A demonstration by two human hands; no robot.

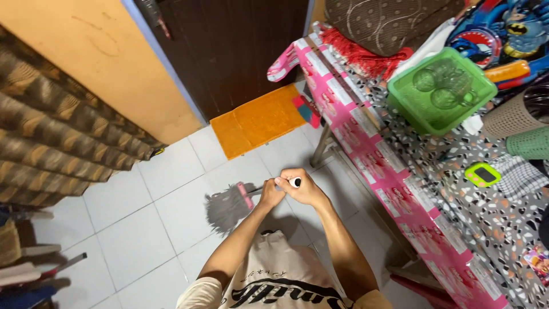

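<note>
Both my hands grip the thin handle of a broom (231, 203) in front of my chest. My left hand (270, 193) holds lower on the handle, my right hand (302, 186) closes around the white top end. The broom's grey bristles, under a pink collar, rest on the white tiled floor (143, 229) just left of my hands.
A table (400, 189) with a pink-edged patterned cloth runs along the right, carrying a green basket (440, 91) with glasses, a small green timer (482, 174) and woven baskets. An orange doormat (260, 120) lies before a dark door (229, 46). A striped curtain (51, 131) hangs left.
</note>
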